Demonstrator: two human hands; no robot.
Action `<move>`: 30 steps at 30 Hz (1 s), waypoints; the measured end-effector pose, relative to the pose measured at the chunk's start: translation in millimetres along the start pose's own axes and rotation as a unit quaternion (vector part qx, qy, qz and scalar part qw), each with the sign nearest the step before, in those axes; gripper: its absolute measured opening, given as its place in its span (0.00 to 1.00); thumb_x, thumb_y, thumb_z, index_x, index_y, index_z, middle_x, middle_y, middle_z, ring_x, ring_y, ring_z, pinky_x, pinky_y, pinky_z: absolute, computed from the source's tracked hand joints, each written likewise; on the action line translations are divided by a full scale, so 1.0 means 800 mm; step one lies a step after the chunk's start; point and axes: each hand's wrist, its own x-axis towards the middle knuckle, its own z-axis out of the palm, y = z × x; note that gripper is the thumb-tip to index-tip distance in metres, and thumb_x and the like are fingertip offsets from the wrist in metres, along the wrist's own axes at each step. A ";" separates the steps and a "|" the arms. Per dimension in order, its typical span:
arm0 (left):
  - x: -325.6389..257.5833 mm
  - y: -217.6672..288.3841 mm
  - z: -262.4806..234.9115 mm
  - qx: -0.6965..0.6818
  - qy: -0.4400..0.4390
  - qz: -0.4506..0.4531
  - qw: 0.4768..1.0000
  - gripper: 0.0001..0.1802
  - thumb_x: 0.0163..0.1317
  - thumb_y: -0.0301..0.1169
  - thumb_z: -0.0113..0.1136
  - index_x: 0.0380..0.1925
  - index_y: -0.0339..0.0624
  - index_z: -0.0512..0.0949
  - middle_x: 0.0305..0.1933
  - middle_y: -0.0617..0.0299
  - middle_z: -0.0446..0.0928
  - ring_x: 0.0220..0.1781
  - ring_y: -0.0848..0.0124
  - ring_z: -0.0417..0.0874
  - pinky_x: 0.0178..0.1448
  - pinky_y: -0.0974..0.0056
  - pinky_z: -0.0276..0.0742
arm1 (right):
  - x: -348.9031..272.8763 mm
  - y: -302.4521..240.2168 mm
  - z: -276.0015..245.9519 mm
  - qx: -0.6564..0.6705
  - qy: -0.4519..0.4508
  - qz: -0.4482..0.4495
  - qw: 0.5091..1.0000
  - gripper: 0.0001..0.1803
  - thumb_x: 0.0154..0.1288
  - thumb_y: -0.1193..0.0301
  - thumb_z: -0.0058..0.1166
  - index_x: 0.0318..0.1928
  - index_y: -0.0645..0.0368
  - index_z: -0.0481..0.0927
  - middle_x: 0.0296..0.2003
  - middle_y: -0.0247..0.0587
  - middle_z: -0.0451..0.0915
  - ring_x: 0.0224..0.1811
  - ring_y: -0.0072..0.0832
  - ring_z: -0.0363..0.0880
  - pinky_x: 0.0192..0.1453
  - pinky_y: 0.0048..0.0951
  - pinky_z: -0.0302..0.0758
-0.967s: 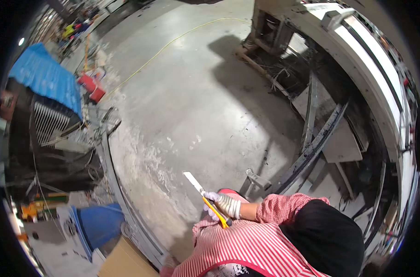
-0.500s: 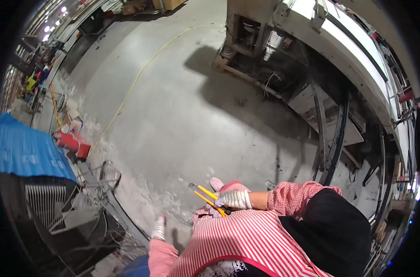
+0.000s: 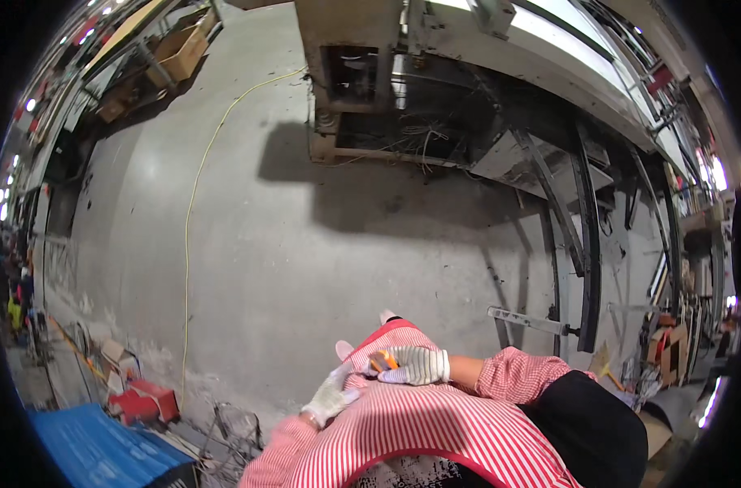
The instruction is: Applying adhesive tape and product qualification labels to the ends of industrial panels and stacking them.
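My right hand (image 3: 419,365), in a white knitted glove, is closed around a yellow-orange hand tool (image 3: 382,360) held low over my lap. Only a short part of the tool shows between the fingers, so its exact kind cannot be made out. My left hand (image 3: 330,398), gloved too, is just left of it, fingers stretched toward the right hand and thumb apart; I see nothing in it. Both hands are against the red-and-white striped apron (image 3: 403,407) that I wear. Pink shoe tips show beyond its hem.
Grey concrete floor (image 3: 248,260) spreads ahead, with a thin yellow cable (image 3: 190,236) along it. A large machine frame (image 3: 346,130) with dark metal legs stands at the right. Lower left are a red object (image 3: 146,401) and a blue cover (image 3: 102,447). A cardboard box (image 3: 179,57) sits far left.
My left hand has come up from the left side to beside my right hand. The tool, earlier showing two long yellow arms, is now mostly hidden in the right hand. The view has turned leftward.
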 end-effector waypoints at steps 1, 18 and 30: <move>0.040 -0.024 -0.008 0.000 -0.012 0.003 1.000 0.28 0.62 0.38 0.58 0.64 0.45 0.72 0.59 0.53 0.79 0.57 0.64 0.81 0.63 0.59 0.76 | 0.007 0.007 -0.005 0.016 -0.010 -0.008 1.000 0.37 0.70 0.57 0.57 0.73 0.59 0.60 0.60 0.41 0.77 0.63 0.30 0.73 0.70 0.30 0.66; 0.280 -0.025 -0.338 -0.058 0.201 -0.287 0.935 0.23 0.63 0.47 0.59 0.44 0.36 0.82 0.36 0.55 0.84 0.39 0.68 0.81 0.45 0.62 0.77 | 0.271 -0.077 -0.265 -0.408 -0.135 0.254 0.866 0.22 0.63 0.63 0.57 0.59 0.41 0.78 0.50 0.44 0.83 0.52 0.44 0.81 0.57 0.36 0.77; 0.347 -0.116 -0.835 0.454 -0.080 -0.304 0.834 0.21 0.59 0.34 0.53 0.53 0.46 0.80 0.51 0.46 0.82 0.57 0.48 0.82 0.57 0.52 0.79 | 0.730 -0.367 -0.378 -0.528 -0.114 0.234 0.809 0.24 0.69 0.53 0.50 0.63 0.39 0.77 0.58 0.40 0.80 0.60 0.44 0.79 0.61 0.43 0.75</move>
